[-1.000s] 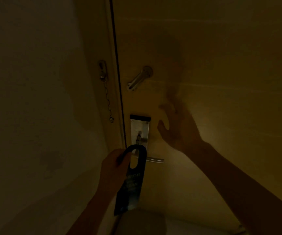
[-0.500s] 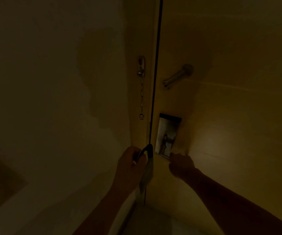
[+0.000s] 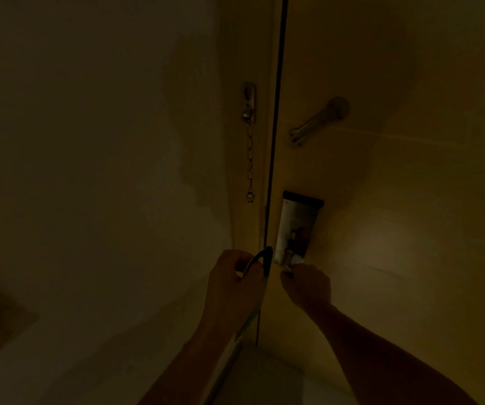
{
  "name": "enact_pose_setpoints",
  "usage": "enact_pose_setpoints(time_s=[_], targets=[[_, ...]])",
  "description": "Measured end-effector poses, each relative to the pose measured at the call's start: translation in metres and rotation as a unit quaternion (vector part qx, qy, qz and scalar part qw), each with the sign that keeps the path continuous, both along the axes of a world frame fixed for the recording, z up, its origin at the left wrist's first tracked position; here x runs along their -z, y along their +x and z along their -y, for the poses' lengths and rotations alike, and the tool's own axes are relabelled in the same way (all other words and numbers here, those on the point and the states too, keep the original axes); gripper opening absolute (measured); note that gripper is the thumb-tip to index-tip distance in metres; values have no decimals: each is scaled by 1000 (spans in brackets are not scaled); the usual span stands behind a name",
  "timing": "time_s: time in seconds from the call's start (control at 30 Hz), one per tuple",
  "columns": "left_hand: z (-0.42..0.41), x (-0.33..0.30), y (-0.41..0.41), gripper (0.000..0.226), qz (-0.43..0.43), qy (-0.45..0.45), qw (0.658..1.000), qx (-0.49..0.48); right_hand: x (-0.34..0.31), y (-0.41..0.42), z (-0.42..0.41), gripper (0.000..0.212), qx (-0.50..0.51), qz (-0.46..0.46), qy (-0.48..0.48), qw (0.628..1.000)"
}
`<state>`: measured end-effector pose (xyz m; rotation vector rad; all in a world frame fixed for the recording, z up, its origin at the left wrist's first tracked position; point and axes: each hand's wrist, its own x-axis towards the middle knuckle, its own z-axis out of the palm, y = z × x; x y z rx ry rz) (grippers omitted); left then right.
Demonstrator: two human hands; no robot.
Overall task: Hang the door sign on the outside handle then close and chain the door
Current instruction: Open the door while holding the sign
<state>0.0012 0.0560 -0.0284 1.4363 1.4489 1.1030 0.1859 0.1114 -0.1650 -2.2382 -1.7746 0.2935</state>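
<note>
The scene is dim. My left hand (image 3: 234, 283) grips the dark door sign (image 3: 260, 260) by its hooked top, seen edge-on beside the door's edge. My right hand (image 3: 305, 285) is closed around the inside door handle (image 3: 287, 260) below the metal lock plate (image 3: 296, 223). The wooden door (image 3: 396, 185) fills the right side, with a thin dark gap along its left edge. A security chain (image 3: 250, 159) hangs loose from its mount on the door frame. The chain's slide track (image 3: 317, 121) sits on the door above the lock plate.
A pale wall (image 3: 89, 171) covers the left half. The door frame (image 3: 253, 54) runs vertically between wall and door. Pale floor (image 3: 264, 381) shows between my forearms at the bottom.
My right hand dropped from open in front of the door and closed on the handle. The sign turned edge-on in my left hand. The view swung left.
</note>
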Motion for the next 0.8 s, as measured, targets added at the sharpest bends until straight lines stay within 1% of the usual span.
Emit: enact_pose_setpoints(time_s=[0.07,0.1,0.2,0.33,0.43,0.57,0.67,0.8], targets=[[-2,-1,-3,9,-6,-11,1000,-9,4,-5,1,30,13,-55,16,998],[-3,-3,-3,10,1,-17,1000,-16,4,-6,1,30,13,-66,18,998],[-5,-10,-2,14,35,-46,998,-20,4,-8,6,32,6,-61,11,998],[2,-20,1,22,37,-50,998,-20,13,-9,23,31,-3,-63,24,998],[11,-28,-3,22,47,-49,997,-37,12,-12,25,32,-17,-47,49,998],[33,-24,-17,25,54,-60,996,-46,8,-24,43,35,-37,-51,11,998],[50,-21,-27,27,52,-67,996,-37,8,-30,66,33,-26,-64,6,998],[67,-21,-47,25,54,-60,996,-31,1,-46,99,31,7,-52,27,998]])
